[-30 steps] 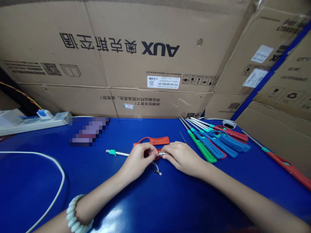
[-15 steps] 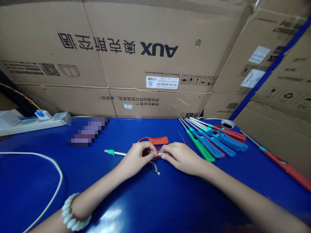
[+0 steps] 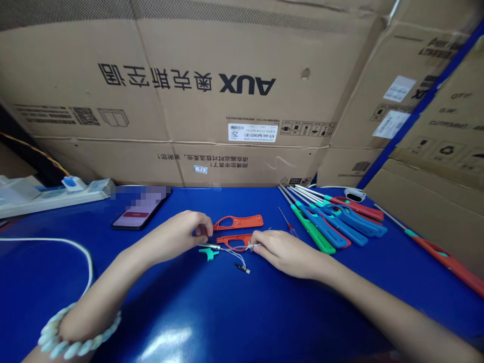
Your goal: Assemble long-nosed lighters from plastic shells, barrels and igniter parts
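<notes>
My left hand (image 3: 192, 232) is closed, its fingertips pinching a thin metal tube (image 3: 214, 247) whose far end the hand hides. Right by that tube lies a green trigger piece (image 3: 209, 254). White wires run from the tube to a small black part with a white tip (image 3: 242, 268) on the table. My right hand (image 3: 282, 249) pinches a small silvery part (image 3: 251, 246) at the wires' other side. Under and behind the fingers lie two orange-red lighter casing halves, a rear half (image 3: 245, 221) and a front half (image 3: 229, 240) partly covered by my right hand.
Several long-necked lighters (image 3: 317, 224) lie at the right rear, and a red one (image 3: 444, 258) rests farther right. A screwdriver (image 3: 291, 228) lies behind my right hand. A phone (image 3: 132, 214), a power strip (image 3: 96, 189) and a white cable (image 3: 88, 262) are at left. Cardboard (image 3: 189, 121) walls the back.
My left hand has moved left, away from my right hand, uncovering the casing halves, the green trigger and the wires. My right hand stays nearly in place. The view has shifted slightly.
</notes>
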Available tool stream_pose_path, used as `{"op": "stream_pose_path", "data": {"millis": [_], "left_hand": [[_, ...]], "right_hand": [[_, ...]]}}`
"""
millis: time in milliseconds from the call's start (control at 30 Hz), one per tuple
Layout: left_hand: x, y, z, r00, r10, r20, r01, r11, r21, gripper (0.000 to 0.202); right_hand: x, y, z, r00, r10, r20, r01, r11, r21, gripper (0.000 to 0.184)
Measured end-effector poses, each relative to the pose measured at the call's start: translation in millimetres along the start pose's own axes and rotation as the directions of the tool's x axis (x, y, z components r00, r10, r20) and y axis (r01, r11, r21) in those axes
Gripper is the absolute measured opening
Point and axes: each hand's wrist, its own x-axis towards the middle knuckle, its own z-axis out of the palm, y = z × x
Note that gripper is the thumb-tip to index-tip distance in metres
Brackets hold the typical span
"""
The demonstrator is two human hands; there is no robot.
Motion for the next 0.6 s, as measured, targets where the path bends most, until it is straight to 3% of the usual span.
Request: {"op": "stream_pose_path", "data": {"millis": [133, 333, 600], "left_hand": [[-2, -3, 2.8, 0.999, -0.018, 0.030, 0.015, 0.992, 0.124, 0.017], [-3, -4, 2.7, 0.995, -0.001, 0.098, -0.012, 0.992, 0.127, 0.019], [-1, 4, 6.4, 0.988, 0.012, 0.155, -0.029, 0.994, 0.107, 0.021]], "right_hand": [[0, -4, 6, 0.998, 0.051, -0.025, -0.051, 0.999, 0.006, 0.020], [5, -11, 27, 0.996, 0.080, -0.047, -0.081, 0.997, -0.009, 0.032], [7, -13, 39, 0.995, 0.062, -0.080, -0.058, 0.997, 0.047, 0.010]]}}
